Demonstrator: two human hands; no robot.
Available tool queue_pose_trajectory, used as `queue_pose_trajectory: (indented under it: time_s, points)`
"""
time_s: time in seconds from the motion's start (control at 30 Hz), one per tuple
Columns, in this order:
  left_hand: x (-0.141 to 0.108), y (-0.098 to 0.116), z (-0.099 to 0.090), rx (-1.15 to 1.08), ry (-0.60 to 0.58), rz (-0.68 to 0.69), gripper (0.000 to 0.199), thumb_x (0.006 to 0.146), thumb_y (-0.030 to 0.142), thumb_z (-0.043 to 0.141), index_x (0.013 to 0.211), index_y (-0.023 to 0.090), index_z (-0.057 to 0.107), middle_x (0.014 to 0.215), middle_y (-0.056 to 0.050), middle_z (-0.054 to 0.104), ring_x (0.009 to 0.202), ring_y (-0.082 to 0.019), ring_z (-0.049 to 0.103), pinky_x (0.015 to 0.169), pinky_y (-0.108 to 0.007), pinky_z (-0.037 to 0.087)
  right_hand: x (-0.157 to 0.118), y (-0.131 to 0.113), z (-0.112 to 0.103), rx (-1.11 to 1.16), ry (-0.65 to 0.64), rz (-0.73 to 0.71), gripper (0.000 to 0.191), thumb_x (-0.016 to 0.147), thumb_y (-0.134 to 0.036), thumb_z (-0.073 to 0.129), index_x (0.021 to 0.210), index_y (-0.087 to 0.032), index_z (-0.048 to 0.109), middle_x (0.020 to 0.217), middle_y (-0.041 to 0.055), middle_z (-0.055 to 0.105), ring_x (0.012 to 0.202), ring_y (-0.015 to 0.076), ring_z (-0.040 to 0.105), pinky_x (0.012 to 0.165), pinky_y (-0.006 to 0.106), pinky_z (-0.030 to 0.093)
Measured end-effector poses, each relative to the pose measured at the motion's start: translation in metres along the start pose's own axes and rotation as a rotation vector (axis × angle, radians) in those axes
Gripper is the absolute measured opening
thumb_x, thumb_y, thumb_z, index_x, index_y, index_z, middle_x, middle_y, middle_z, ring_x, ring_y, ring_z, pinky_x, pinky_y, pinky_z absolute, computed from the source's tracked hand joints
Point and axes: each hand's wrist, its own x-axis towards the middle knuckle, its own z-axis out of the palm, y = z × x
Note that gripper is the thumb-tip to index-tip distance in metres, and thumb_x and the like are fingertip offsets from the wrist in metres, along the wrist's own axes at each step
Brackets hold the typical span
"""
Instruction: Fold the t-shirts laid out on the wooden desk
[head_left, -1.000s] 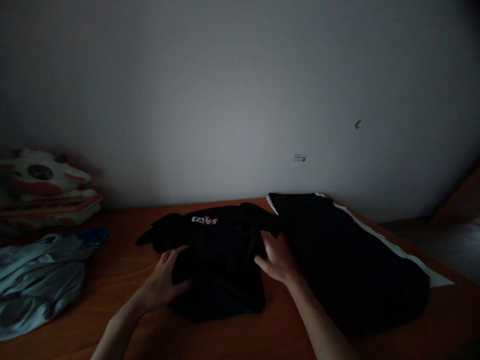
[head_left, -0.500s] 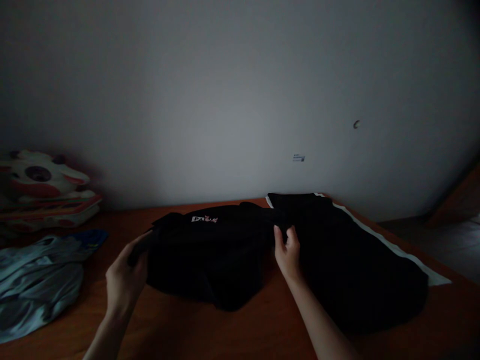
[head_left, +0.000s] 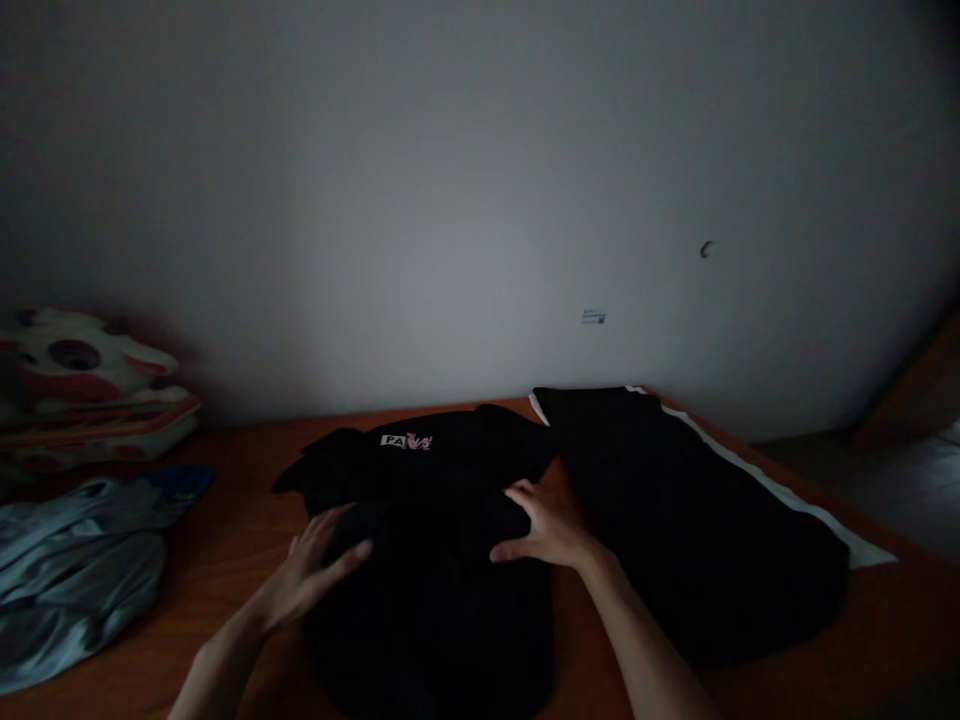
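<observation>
Coming inward from wider apart, my left hand (head_left: 304, 575) and right hand (head_left: 551, 530) are now at the shirt (head_left: 427, 625), thumbs spread from fingers. It lies on the orange sheet (head_left: 240, 510), lower part reaching nearer me than before, so it seems more opened out.

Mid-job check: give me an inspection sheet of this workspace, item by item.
Surface: orange cover, dimly lit.
Job's things: black garment with white-and-pink print, lying on the cover.
Clutter: grey cloth and cow-shaped toy at left, black cloth with white edging at right.
Left hand: thumb and fingers apart at the black garment; too dark to tell grip.
Right hand: likewise.
Cables: nothing seen.
Surroundings: grey wall behind, small label on it.
</observation>
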Motion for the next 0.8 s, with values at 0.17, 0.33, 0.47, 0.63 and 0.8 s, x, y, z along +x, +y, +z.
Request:
queue_pose_trajectory:
  time_s: [0.17,0.33,0.47,0.63,0.8]
  points:
    - [-0.005,0.002,0.000,0.059,-0.155,0.084,0.072,0.058,0.061,0.076,0.118,0.022,0.068,0.124,-0.014,0.072,0.117,-0.037,0.066,0.100,-0.049,0.052,0.001,-0.002,-0.001,-0.130,0.023,-0.029,0.067,0.064,-0.056,0.089,0.117,-0.021,0.070,0.127,0.0124,0.063,0.115,0.0322,0.061,0.100,0.042,0.046]
    - [-0.001,0.011,-0.011,-0.143,-0.072,0.032,0.029,0.075,0.054,0.059,0.070,0.025,0.065,0.067,-0.002,0.073,0.065,-0.026,0.070,0.059,-0.032,0.055,0.003,-0.005,-0.006,-0.054,0.179,-0.156,0.025,0.089,-0.042,0.065,0.078,-0.020,0.069,0.085,0.0073,0.070,0.087,0.0259,0.067,0.083,0.036,0.048]
    - [-0.002,0.018,-0.026,-0.451,0.091,-0.203,0.045,0.072,0.067,0.062,0.073,0.023,0.069,0.078,-0.005,0.075,0.077,-0.029,0.073,0.061,-0.033,0.058,-0.001,-0.008,-0.019,0.476,0.254,-0.001,0.032,0.081,-0.051,0.067,0.070,-0.021,0.069,0.071,0.0022,0.068,0.075,0.0248,0.066,0.072,0.034,0.049]
    - [0.004,0.018,-0.025,-0.490,0.120,-0.365,0.056,0.082,0.071,0.046,0.091,0.024,0.076,0.090,-0.009,0.078,0.089,-0.034,0.074,0.074,-0.047,0.061,0.005,-0.008,-0.021,0.955,0.294,0.246,0.046,0.077,-0.063,0.068,0.093,-0.020,0.073,0.088,0.0048,0.075,0.088,0.0263,0.069,0.081,0.036,0.053]
    - [0.011,0.018,0.001,0.031,0.286,-0.034,0.057,0.088,0.065,0.040,0.096,0.021,0.075,0.124,-0.014,0.070,0.121,-0.037,0.062,0.103,-0.052,0.047,0.008,-0.011,-0.003,0.392,0.451,0.013,0.043,0.081,-0.061,0.069,0.108,-0.028,0.071,0.128,0.0067,0.068,0.122,0.0256,0.060,0.106,0.040,0.042]
